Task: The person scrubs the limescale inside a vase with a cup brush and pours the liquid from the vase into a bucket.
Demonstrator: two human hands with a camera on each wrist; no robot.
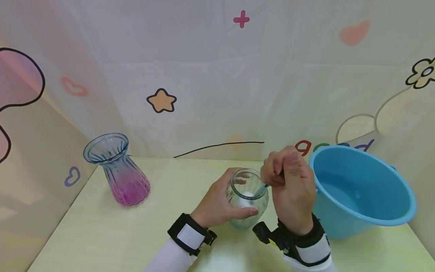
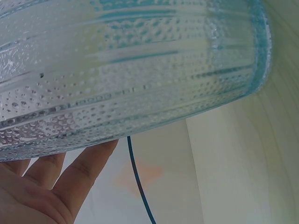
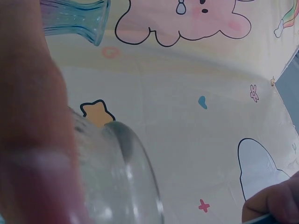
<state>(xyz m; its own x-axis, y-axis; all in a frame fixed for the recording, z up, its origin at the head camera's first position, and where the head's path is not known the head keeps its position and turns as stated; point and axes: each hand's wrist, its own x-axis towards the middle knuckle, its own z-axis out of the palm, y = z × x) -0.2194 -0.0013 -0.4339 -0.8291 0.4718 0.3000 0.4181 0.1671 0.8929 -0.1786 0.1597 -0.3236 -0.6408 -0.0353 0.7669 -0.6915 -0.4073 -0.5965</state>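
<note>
A clear ribbed glass jar point(image 1: 242, 223) stands tilted at the middle of the table. My left hand point(image 1: 217, 202) grips it round the side, thumb in front and fingers behind. Filling much of the left wrist view is the jar's dimpled glass point(image 2: 140, 70), with fingers point(image 2: 86, 170) touching its far side. Above the rim, my right hand point(image 1: 292, 189) is curled round a thin blue-grey handle point(image 1: 261, 190). That handle slants down into the jar, towards a white, brush-like end point(image 1: 247, 201). The glass blurs the end's exact shape.
To the left stands a glass vase point(image 1: 127, 177), blue at its flared mouth and pink below. A blue bucket point(image 1: 343, 221) stands close beside my right hand. Behind the pale table point(image 1: 112, 241) hangs a printed cloth point(image 1: 204, 75).
</note>
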